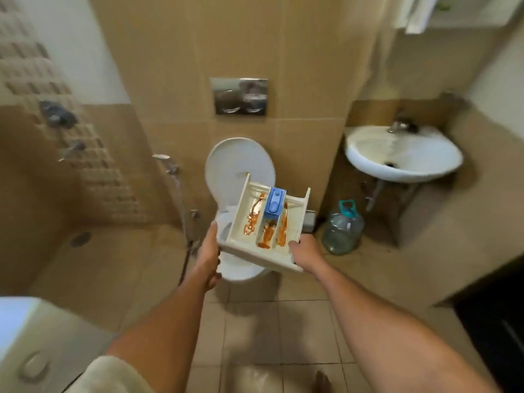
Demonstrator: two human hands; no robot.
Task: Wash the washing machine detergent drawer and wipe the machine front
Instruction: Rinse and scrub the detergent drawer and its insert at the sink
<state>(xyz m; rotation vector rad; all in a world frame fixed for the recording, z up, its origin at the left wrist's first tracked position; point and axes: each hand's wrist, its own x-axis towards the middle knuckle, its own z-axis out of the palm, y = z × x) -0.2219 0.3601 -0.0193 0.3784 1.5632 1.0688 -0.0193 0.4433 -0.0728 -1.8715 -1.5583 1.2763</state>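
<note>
The left hand [209, 246] and right hand [305, 251] grip the stained detergent drawer [252, 199], mid-carry; rinsing probably means swinging it to the sink [419, 165], up and right of the right hand.

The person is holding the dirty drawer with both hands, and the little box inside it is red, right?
Not quite. The little box inside is blue, not red, as the head view shows. The rest holds: the left hand and right hand both hold the dirty drawer, which is smeared with orange-brown streaks.

readable text: none | detergent drawer [256, 255] blue insert [274, 204]: marks blurred, unreadable
</note>
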